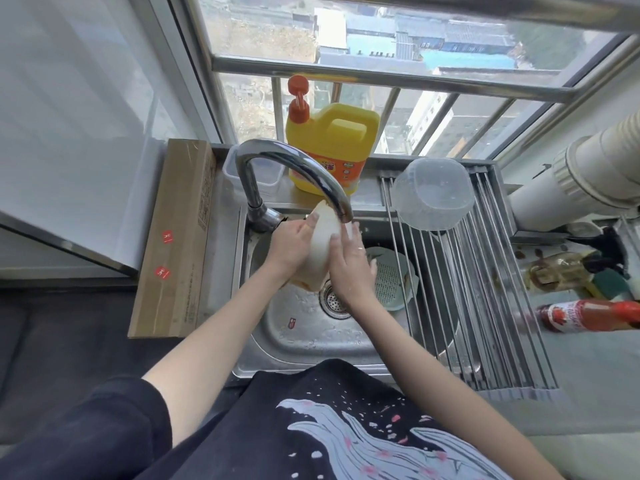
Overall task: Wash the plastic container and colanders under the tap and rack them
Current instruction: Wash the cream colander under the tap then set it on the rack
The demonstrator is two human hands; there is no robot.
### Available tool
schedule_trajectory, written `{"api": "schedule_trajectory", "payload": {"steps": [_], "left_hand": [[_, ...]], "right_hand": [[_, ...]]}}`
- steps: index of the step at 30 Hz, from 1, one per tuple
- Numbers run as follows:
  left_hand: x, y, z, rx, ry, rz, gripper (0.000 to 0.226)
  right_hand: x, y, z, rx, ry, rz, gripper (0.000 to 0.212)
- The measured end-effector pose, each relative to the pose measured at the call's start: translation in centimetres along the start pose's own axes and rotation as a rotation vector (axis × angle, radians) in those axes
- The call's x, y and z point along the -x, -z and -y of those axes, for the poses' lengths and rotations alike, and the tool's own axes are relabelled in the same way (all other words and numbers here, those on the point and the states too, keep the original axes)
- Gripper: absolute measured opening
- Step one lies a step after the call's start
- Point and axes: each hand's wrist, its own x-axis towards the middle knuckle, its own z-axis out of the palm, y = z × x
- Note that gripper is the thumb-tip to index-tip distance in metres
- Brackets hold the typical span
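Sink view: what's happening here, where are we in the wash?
A person holds a white colander on edge under the tap: the left hand grips one side and the right hand lies against the other. A clear plastic container already sits upside down on the drying rack. A pale green colander lies in the sink, not yet racked. Whether water is running cannot be told.

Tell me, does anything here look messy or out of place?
Yes. A red sauce bottle lies on its side on the counter right of the sink, and brown stains mark the surface behind it. The washing itself looks orderly.
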Motion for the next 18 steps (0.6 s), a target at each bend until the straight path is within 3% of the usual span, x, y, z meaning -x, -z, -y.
{"api": "schedule_trajectory", "payload": {"steps": [2, 4, 6, 8, 10, 12, 14, 18], "left_hand": [[0.5, 0.2, 0.1, 0.167, 0.059, 0.056, 0.044], [1.0, 0.7, 0.5, 0.388, 0.083, 0.223, 0.029], [1.3, 1.2, 1.1, 0.472, 0.076, 0.467, 0.026], [1.3, 1.6, 1.7, 0.514, 0.097, 0.622, 0.06], [1.0, 1.6, 2.2, 0.584, 0.161, 0.698, 0.077], [1.2, 1.7, 1.7, 0.689, 0.242, 0.758, 0.061], [1.6, 1.5, 0.7, 0.698, 0.337, 0.731, 0.037], [1.6, -0.2, -0.3, 0.391, 0.284, 0.345, 0.057]], "right_hand": [[0.9, -0.7, 0.4, -0.473, -0.236, -0.021, 0.066], [1.2, -1.0, -0.2, -0.74, -0.418, 0.068, 0.084], [0.9, -0.7, -0.8, -0.75, -0.418, 0.147, 0.097], [0.6, -0.1, -1.4, -0.644, -0.317, 0.161, 0.097], [1.1, 0.3, -2.0, -0.55, -0.186, 0.156, 0.081], [1.9, 0.2, -3.0, -0.452, -0.059, 0.179, 0.074], [3.0, -0.1, -3.6, -0.26, 0.057, 0.159, 0.08], [5.0, 0.2, -4.4, 0.005, 0.257, 0.087, 0.085]]}}
